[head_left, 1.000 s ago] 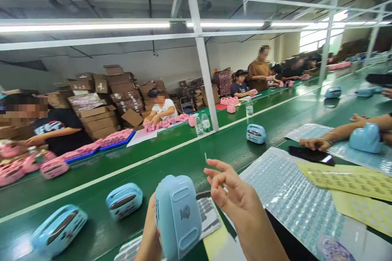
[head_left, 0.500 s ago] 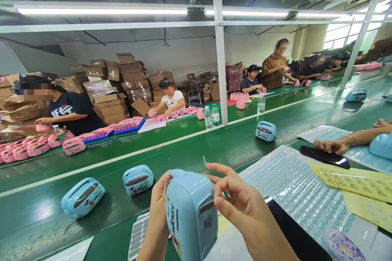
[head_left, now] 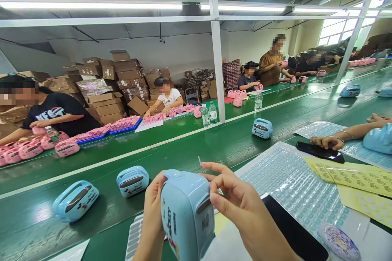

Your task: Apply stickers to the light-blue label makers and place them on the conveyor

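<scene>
The left hand [head_left: 152,216] wrapped a pale blue plastic case [head_left: 186,216], cut off by the frame's near edge, above the green table [head_left: 27,228]. The right hand [head_left: 241,204] curled beside it, a thin white sliver [head_left: 199,160] at its fingertip, too small to make out.

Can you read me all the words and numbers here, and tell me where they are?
"Mickey", maybe: blurry up-and-down letters on the blue case.
Small dark print on the side of the case: too small to read.
White letters on a worker's black shirt: too blurred to read.
Rows of print on the yellow sheet: too small to read.
</scene>
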A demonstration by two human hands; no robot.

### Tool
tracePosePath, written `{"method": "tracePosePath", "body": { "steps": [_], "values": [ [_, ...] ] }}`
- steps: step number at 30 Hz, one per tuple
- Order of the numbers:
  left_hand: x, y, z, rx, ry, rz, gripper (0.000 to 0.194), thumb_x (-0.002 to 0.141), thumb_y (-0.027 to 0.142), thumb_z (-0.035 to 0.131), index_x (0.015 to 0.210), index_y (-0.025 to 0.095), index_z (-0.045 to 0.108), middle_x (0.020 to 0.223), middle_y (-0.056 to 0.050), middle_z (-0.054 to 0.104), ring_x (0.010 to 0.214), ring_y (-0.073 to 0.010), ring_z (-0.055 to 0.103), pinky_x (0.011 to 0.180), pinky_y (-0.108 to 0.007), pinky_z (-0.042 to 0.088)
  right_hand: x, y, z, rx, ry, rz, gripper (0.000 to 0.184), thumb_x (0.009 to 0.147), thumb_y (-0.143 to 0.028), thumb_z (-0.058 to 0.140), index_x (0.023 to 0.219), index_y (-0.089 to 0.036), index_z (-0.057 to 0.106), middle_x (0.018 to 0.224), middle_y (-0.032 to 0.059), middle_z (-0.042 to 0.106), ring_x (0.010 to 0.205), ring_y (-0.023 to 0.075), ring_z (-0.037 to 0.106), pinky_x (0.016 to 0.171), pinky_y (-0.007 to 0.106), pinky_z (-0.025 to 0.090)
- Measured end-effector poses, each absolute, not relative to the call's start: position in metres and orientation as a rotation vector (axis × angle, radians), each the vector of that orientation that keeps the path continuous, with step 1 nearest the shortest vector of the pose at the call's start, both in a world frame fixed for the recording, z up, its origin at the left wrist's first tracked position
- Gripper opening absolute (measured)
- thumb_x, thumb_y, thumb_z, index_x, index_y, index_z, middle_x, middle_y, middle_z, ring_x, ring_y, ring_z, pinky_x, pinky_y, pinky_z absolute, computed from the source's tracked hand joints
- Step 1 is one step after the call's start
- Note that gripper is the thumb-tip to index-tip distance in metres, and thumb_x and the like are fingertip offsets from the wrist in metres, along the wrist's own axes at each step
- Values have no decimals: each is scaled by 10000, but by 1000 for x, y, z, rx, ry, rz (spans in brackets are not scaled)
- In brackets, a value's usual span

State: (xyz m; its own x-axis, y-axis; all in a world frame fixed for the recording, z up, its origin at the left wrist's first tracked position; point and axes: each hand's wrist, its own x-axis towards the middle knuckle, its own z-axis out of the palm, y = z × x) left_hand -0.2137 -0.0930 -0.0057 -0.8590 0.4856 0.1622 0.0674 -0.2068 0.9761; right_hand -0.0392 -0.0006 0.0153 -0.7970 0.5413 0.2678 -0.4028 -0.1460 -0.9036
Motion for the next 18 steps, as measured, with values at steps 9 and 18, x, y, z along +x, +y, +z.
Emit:
{"method": "tracePosePath", "body": {
  "steps": [9,18],
  "values": [
    [-219,-95,-11,691,1771,2121,421,624,559,797,801,195,682,705,-16,650,763,-223,608,689,-286,485,-40,-3,14,-162,-1467,1995,249,866,-397,746,758,-194,650,1449,103,447,1273,303,535,1012,399,474],
    [-216,-99,0,562,1835,2188,604,363,630,876,734,193,685,660,-18,658,658,-229,598,576,-300,492,-45,-11,16,-121,-1357,1885,221,822,-360,798,759,-182,683,1345,136,517,1205,291,607,923,349,562]
  ]
}}
